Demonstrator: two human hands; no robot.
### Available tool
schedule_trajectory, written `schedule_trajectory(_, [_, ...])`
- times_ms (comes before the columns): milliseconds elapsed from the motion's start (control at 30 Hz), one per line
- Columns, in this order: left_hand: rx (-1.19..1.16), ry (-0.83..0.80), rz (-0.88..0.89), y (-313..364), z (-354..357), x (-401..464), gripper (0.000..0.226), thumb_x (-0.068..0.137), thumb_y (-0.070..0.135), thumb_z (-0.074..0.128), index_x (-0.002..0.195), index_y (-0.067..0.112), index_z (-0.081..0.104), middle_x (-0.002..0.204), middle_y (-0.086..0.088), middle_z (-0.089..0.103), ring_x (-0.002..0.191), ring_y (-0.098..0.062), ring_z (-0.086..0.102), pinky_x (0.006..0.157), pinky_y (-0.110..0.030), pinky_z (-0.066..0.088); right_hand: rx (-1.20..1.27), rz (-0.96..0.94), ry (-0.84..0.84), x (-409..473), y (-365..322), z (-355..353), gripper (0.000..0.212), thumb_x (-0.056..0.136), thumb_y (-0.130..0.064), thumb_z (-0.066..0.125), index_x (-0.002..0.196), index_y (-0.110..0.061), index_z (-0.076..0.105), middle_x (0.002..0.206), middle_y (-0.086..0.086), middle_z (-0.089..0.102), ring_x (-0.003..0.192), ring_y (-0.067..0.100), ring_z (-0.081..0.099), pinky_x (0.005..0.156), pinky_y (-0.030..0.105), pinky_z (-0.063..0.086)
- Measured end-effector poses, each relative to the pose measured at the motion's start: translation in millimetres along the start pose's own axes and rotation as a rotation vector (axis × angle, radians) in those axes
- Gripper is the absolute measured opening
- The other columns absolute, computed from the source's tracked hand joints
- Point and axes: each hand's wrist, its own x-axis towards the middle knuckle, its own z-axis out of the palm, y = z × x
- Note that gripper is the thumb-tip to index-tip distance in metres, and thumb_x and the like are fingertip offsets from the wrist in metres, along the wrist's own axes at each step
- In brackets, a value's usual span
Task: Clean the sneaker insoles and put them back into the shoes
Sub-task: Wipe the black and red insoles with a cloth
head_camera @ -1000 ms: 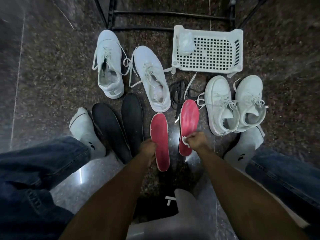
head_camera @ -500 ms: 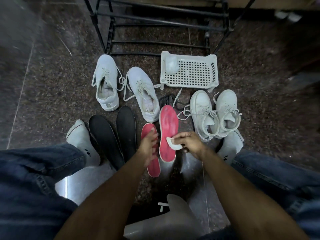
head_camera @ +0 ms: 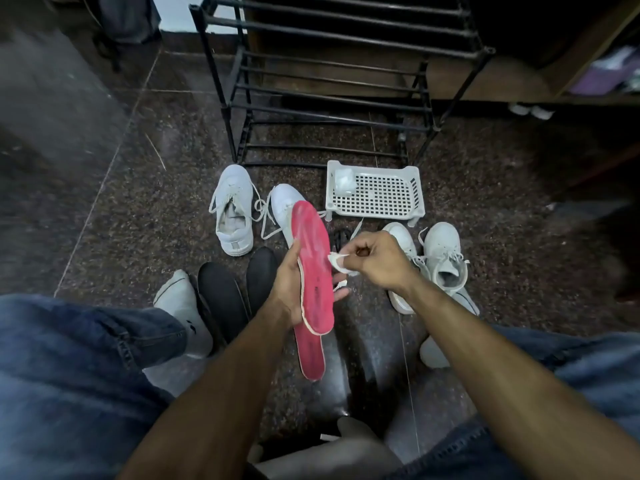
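Two hands are working: the left hand [head_camera: 294, 289] is gripping a red insole [head_camera: 311, 268] above the floor, the right hand [head_camera: 374, 259] pinching a white wipe [head_camera: 336, 263] (it could slip, I judge).

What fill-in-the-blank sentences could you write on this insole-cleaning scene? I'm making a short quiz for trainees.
1. The left hand holds a ____ insole.
2. The right hand pinches a small ____ wipe against that insole.
3. Two ____ insoles lie on the floor beside the left foot.
4. The white basket sits in front of the black ____.

Missing words: red; white; black; rack
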Motion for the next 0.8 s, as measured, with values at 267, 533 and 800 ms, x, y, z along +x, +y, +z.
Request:
schedule_trajectory(267, [0.060,-0.053,0.046,-7,27,-7,0.073,0.093,0.067,0.035,0.130,0.008,0.055,0.090,-0.015,0.068,0.072,-0.027,0.069,0.059,-0.035,0.057,-0.663,-0.328,0.025,-16,-37,23,0.018,0.089,-0.027,0.057,0.098,-0.023,0.072,0.092,-0.006,0.062,0.082,0.021,0.062,0.074,0.043,0.053])
schedule_trajectory(533, [0.110,-0.276,-0.022,-5,31,-6,0.079,0.086,0.075,0.030,0.105,0.012,0.073,0.087,-0.015,0.071,0.065,-0.031,0.070,0.053,-0.037,0.058,-0.557,-0.272,0.009,-1,-53,-8,0.013,0.085,-0.027,0.064,0.092,-0.026,0.076,0.096,-0.009,0.072,0.082,0.014,0.063,0.076,0.036,0.053])
schedule_trajectory(800, [0.167,-0.186,-0.039,-7,43,-7,0.068,0.084,0.072,0.035,0.099,0.014,0.068,0.063,-0.006,0.064,0.043,-0.023,0.060,0.045,-0.029,0.052,-0.807,-0.272,0.035,13,-61,-19,0.015,0.088,-0.031,0.059,0.090,-0.026,0.072,0.094,-0.003,0.071,0.086,0.023,0.065,0.079,0.038,0.053])
